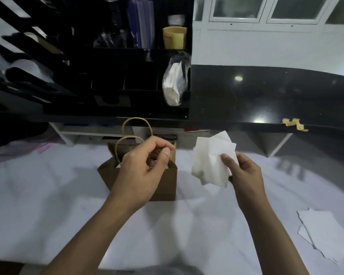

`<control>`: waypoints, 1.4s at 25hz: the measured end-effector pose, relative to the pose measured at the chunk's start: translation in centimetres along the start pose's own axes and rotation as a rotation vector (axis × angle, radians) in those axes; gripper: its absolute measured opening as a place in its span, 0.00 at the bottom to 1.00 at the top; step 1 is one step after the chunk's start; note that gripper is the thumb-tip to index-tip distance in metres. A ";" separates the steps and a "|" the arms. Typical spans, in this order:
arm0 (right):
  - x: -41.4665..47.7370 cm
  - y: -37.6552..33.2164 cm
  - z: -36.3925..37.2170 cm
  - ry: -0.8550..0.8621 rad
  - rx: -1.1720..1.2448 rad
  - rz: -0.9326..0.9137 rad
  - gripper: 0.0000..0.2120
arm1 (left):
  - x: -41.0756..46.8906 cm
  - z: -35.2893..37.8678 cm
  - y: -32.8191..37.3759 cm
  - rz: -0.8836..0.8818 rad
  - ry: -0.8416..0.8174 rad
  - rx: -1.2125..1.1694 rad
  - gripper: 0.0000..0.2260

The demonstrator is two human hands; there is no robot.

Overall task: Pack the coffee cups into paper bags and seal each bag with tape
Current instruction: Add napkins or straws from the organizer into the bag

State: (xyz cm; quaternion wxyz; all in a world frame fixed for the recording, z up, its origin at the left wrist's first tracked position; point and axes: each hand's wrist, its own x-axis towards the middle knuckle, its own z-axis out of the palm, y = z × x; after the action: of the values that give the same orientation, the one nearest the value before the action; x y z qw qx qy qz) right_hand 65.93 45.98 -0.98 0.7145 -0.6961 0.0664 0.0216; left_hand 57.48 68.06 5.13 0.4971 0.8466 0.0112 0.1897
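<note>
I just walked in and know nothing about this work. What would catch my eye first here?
A brown paper bag with twisted paper handles stands open in the middle of the white table, the person's left hand curled over its mouth. Just right of it, the right hand holds a crumpled white paper napkin in the air. Behind, strips of tan tape are stuck to the edge of the black counter.
</note>
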 end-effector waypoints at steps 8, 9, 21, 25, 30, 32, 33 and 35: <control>1.0 -0.7 4.6 0.081 -0.034 -0.018 0.06 | 1.4 -5.4 -3.7 0.070 0.360 0.146 0.09; 1.1 -0.8 5.0 0.096 -0.036 -0.026 0.05 | 1.7 -5.9 -4.7 0.043 0.378 0.157 0.08; 0.2 -2.3 11.8 0.022 -0.316 -0.311 0.07 | 3.4 -8.2 -11.9 -0.203 -0.156 0.556 0.11; -0.2 -1.5 13.8 -0.079 -0.378 -0.333 0.08 | 3.4 -8.9 -13.1 -0.140 -0.269 0.545 0.23; -0.4 -1.0 14.9 -0.379 -0.709 -0.524 0.09 | 3.4 -9.0 -13.9 -0.113 -0.292 0.506 0.35; 0.2 -1.1 15.8 -0.598 -0.931 -0.580 0.10 | 3.3 -9.0 -14.1 -0.104 -0.289 0.474 0.37; 0.6 -1.1 16.4 -0.696 -1.037 -0.587 0.10 | 3.3 -9.0 -14.2 -0.105 -0.290 0.458 0.38; 1.4 -1.0 17.9 -0.844 -1.217 -0.576 0.09 | 3.3 -9.1 -14.2 -0.109 -0.299 0.431 0.38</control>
State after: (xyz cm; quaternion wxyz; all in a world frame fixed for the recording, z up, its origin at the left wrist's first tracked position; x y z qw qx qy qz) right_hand 68.62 63.73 0.26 0.1509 -0.8872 -0.4161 0.1302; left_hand 59.93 83.52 -1.97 0.3112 0.9496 0.0234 0.0286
